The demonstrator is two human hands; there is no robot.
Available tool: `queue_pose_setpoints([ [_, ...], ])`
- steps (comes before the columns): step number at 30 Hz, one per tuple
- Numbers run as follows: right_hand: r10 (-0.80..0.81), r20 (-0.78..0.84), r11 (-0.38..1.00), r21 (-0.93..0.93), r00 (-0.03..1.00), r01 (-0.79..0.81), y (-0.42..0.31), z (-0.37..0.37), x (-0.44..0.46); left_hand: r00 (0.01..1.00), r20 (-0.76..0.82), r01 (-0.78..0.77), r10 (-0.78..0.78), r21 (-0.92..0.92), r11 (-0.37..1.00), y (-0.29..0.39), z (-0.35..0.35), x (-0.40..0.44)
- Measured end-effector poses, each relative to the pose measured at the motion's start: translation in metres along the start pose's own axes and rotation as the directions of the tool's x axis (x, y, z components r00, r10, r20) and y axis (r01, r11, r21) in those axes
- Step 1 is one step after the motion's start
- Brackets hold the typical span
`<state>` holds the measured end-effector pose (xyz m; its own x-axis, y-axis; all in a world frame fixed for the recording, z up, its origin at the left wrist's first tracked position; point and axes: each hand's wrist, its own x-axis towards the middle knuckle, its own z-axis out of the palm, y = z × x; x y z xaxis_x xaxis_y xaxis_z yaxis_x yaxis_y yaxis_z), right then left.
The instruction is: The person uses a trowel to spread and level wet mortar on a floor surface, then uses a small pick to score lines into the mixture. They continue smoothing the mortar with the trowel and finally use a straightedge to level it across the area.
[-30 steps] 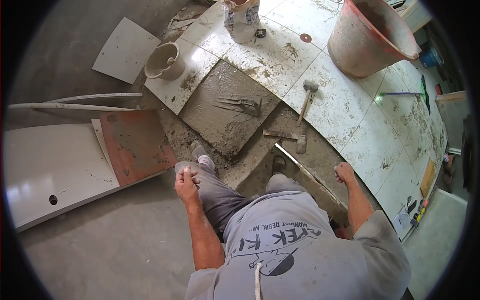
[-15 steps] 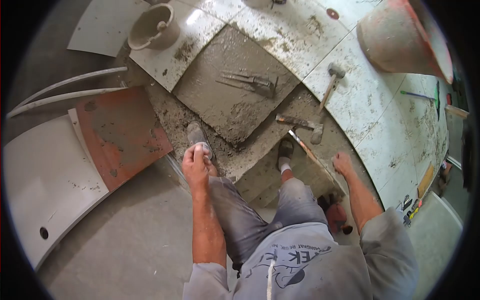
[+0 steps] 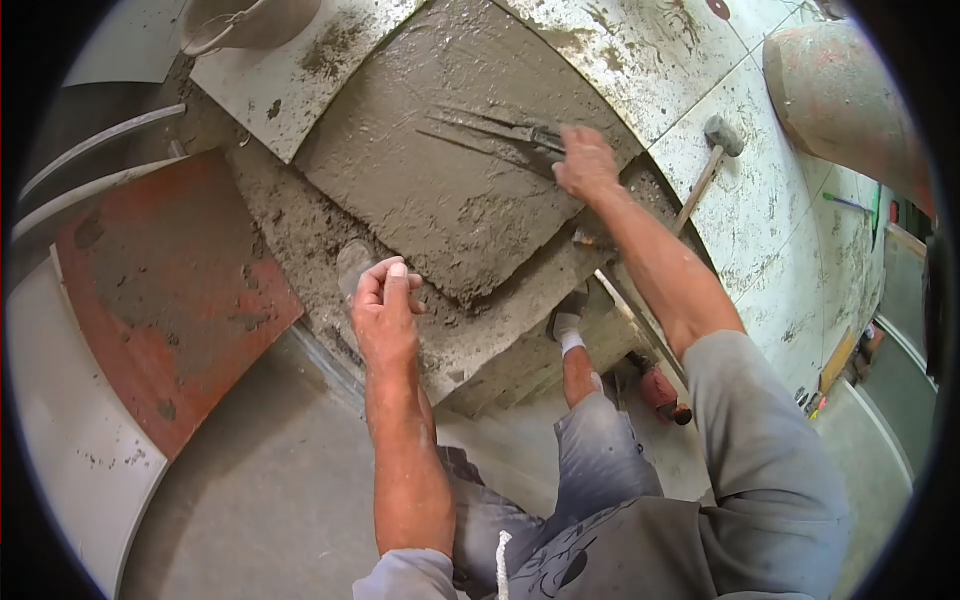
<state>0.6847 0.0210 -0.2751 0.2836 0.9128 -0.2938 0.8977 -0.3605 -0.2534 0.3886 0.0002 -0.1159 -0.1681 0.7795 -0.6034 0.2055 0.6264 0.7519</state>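
Note:
A mortar-coated hand tool (image 3: 535, 135) with long thin metal edges, like a trowel, lies on the bed of wet mortar (image 3: 430, 200). My right hand (image 3: 588, 162) is closed over its handle end, which the fingers mostly hide. Over the near left edge of the mortar hangs my left hand (image 3: 385, 300), thumb and fingers pinched together. Whatever may sit in that pinch is too small to make out. Below my right forearm, a hammer (image 3: 588, 238) shows only in part.
A rubber mallet (image 3: 722, 140) rests on the pale tiles (image 3: 740, 230) at the right. Buckets stand at the upper left (image 3: 270, 22) and upper right (image 3: 840, 110). A reddish, mortar-smeared board (image 3: 180, 290) lies at the left. Another person (image 3: 660, 390) is visible far below.
My right hand has moved forward from beside the step to the trowel-like tool and closed over its handle. My left hand stays pinched. The view has shifted as I lean forward.

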Motion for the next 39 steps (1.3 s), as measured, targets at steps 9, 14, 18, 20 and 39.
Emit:
queue_pose_setpoints([
  [9, 0.011, 0.207, 0.928, 0.361, 0.978, -0.087, -0.052, -0.015, -0.069, 0.981, 0.153, 0.095, -0.116, 0.137, 0.986, 0.005, 0.035, -0.006],
  [14, 0.036, 0.177, 0.801, 0.583, 0.984, -0.134, -0.108, -0.051, -0.135, 0.995, 0.081, -0.092, 0.057, 0.536, 0.839, 0.024, 0.039, 0.008],
  [18, -0.191, 0.020, 0.857, 0.491, 0.981, 0.156, -0.145, -0.079, -0.169, 0.997, 0.082, -0.040, -0.012, 0.606, 0.795, 0.018, 0.043, 0.013],
  [20, -0.253, 0.060, 0.865, 0.461, 0.966, 0.198, -0.150, -0.087, -0.178, 0.996, 0.021, -0.074, 0.087, 0.739, 0.670, 0.021, 0.041, 0.015],
  [39, 0.804, 0.590, -0.301, 0.500, 0.066, -0.812, 0.097, 0.117, -0.117, 0.975, 0.177, 0.028, -0.136, 0.507, 0.861, 0.016, 0.015, 0.015],
])
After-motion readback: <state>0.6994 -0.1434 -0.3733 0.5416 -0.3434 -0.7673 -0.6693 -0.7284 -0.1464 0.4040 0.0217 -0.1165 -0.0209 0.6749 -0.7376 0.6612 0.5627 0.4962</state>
